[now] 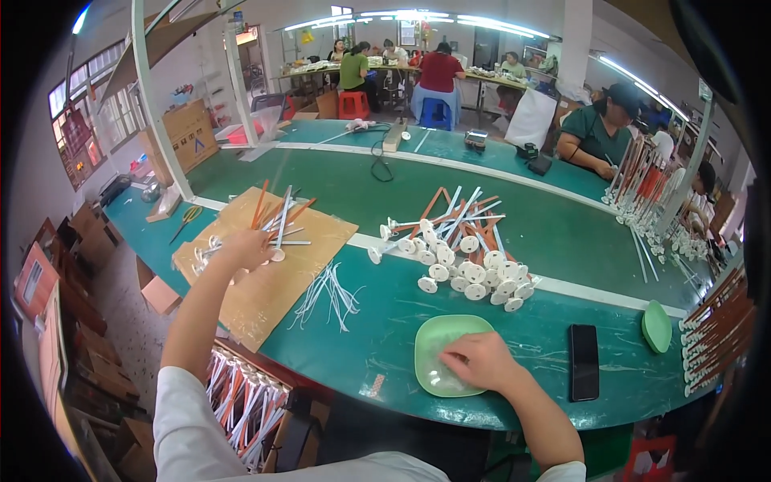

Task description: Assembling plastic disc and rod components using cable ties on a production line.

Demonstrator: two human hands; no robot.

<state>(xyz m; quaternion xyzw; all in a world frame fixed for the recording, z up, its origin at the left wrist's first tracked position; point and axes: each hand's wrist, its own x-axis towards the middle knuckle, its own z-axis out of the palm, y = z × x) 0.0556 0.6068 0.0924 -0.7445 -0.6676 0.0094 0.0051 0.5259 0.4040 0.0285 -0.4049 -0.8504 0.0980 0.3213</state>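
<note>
My left hand (pixel 247 249) is over the cardboard sheet (pixel 281 299), its fingers curled down among several white and orange-brown strips (pixel 283 215) with white discs at their ends. Whatever those fingers grip is hidden behind the hand. In the light green bowl (pixel 426 341), my right hand (pixel 479 359) has its fingertips drawn together at the bottom, beside small clear or whitish bits too small to name. Thin white ties (pixel 328 297) lie loose between the cardboard and the bowl. Beyond the bowl is a heap of strips with round white discs (pixel 474 273).
A black phone (pixel 584 361) and a second green bowl (pixel 656 326) lie to the right. Scissors (pixel 187 221) rest at the left. Bundled strips (pixel 717 329) stand at the right edge; more strips (pixel 241 402) fill a box below. A co-worker (pixel 604 132) sits across at the right.
</note>
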